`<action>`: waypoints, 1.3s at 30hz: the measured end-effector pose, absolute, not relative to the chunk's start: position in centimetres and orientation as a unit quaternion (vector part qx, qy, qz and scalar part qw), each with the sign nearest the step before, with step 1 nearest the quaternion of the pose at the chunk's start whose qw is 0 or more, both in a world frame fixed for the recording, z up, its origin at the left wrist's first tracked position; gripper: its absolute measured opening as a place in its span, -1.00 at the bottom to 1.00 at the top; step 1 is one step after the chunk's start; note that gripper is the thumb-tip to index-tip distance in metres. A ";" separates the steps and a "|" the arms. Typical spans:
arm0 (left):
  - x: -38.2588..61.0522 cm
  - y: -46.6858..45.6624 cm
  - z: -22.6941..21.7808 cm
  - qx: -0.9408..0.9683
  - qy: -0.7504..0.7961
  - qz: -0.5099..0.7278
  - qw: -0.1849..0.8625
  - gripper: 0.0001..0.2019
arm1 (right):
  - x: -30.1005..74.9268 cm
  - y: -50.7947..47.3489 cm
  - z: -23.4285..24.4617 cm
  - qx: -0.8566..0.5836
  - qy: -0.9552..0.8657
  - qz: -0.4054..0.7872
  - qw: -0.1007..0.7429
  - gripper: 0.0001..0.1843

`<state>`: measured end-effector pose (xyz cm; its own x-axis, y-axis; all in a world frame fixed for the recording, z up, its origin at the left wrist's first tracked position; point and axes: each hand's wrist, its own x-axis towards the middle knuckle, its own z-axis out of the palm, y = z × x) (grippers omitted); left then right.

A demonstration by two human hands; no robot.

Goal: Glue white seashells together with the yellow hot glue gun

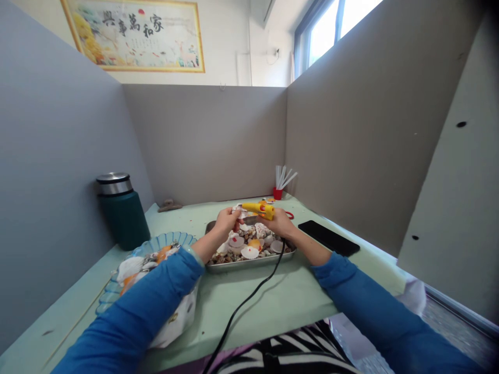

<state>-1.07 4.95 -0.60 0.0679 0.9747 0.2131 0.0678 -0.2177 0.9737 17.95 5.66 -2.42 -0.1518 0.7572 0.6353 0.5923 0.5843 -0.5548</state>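
My right hand grips a yellow hot glue gun, its nozzle pointing left and a black cord trailing down from it toward me. Pinched in my left hand is a small white shell piece, close to the nozzle; its exact shape is too small to make out. Both hands hover over a metal tray filled with small shells and pebbles. Larger shells lie on top, among them a white scallop shell and an orange shell.
On the left, a blue scalloped dish holds shells beside a dark green bottle. A black phone lies to the right. White glue sticks stand in a red cup at the back. Grey partitions surround the table.
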 end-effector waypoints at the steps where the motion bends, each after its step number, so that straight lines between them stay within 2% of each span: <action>1: -1.1 5.0 -0.6 0.588 0.447 0.517 0.433 -0.84 | 17.9 5.7 -2.4 -0.447 -0.753 0.088 0.475 -0.74; 20: -1.2 5.2 -0.7 0.621 0.480 0.500 0.366 -0.86 | 18.0 5.7 -2.5 -0.447 -0.748 0.088 0.483 -0.74; 39: -1.2 4.9 -0.4 0.575 0.453 0.527 0.433 -0.89 | 18.0 5.8 -2.3 -0.455 -0.744 0.093 0.480 -0.77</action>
